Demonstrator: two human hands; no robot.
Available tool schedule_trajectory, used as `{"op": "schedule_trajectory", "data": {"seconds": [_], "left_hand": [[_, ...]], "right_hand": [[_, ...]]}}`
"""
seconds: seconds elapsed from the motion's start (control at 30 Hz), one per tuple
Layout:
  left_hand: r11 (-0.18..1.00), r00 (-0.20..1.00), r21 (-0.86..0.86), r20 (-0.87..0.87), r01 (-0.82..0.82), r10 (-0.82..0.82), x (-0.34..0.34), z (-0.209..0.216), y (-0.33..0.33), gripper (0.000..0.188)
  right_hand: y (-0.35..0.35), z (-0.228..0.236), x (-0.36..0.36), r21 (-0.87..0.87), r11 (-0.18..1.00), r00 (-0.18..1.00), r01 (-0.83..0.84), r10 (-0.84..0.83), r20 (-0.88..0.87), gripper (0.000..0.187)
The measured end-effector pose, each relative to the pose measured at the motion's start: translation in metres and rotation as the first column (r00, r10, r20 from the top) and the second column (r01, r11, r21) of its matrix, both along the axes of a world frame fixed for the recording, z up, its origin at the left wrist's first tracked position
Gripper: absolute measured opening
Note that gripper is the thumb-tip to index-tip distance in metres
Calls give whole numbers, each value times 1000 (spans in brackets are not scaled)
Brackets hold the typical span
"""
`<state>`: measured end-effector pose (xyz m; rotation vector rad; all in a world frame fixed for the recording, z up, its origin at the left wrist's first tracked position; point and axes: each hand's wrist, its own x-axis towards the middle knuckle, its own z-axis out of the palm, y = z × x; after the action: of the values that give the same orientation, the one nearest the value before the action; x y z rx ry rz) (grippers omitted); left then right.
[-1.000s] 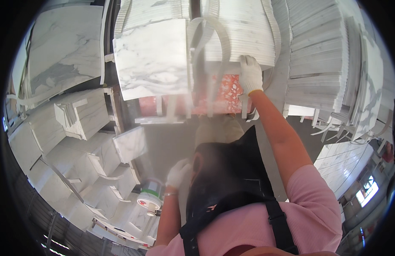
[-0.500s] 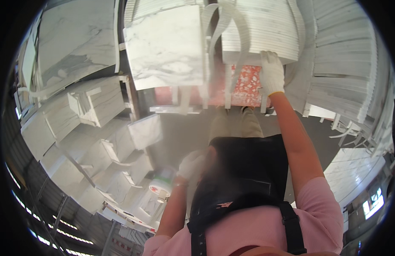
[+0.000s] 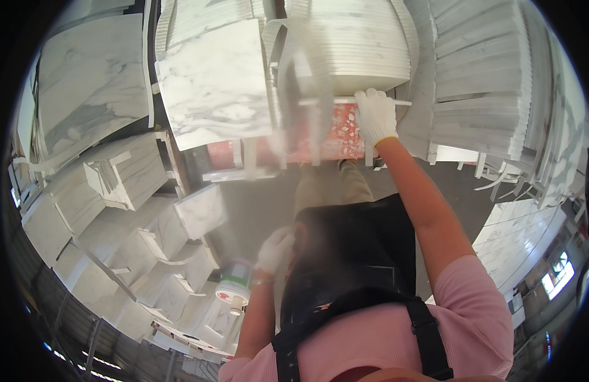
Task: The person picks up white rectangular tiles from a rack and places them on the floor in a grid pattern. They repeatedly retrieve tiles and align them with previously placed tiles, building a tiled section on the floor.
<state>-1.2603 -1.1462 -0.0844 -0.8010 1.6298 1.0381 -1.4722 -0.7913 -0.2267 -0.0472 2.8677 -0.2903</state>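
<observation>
My right hand [image 3: 376, 116], in a white knit glove, is closed over a thin white slab [image 3: 401, 102] seen nearly edge-on. That slab lies along the near side of a stack of white marble tiles [image 3: 358, 54]. Beneath the hand is a red surface with pale chips [image 3: 345, 130]. My left hand [image 3: 275, 251], also gloved, hangs low beside my black apron [image 3: 352, 254], away from the tiles. Its fingers are blurred by a hazy patch in the picture, so their grip is unclear.
A grey-veined marble tile [image 3: 212, 83] lies left of the stack, with curled pale strips [image 3: 278, 57] between. More tiles stand upright in rows [image 3: 479, 83] at the right. Marble offcuts [image 3: 110, 178] and a white-and-green bucket [image 3: 234, 285] are at the left.
The scene has shifted left in the picture as my head turned. My right hand has closed on a thin slab edge that now shows at the stack's near side. My left hand stays low.
</observation>
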Motion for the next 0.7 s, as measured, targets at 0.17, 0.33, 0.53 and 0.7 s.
{"op": "schedule_trajectory", "data": {"seconds": [0.17,0.33,0.53,0.7], "left_hand": [[1000,1000,-8,21,-2,2,18,-2,-8,46],[997,997,13,11,-72,72,35,-6,-11,47],[998,998,-15,-12,-60,60,28,15,-7,46],[997,997,-5,-28,-72,72,18,11,-5,44]], "right_hand": [[5,-36,8,92,968,933,-232,194,303,12],[-1,-53,38,-59,983,965,-175,183,189,16],[-2,6,30,-80,945,808,-317,314,498,18],[12,99,59,-21,952,712,-306,244,659,25]]}}
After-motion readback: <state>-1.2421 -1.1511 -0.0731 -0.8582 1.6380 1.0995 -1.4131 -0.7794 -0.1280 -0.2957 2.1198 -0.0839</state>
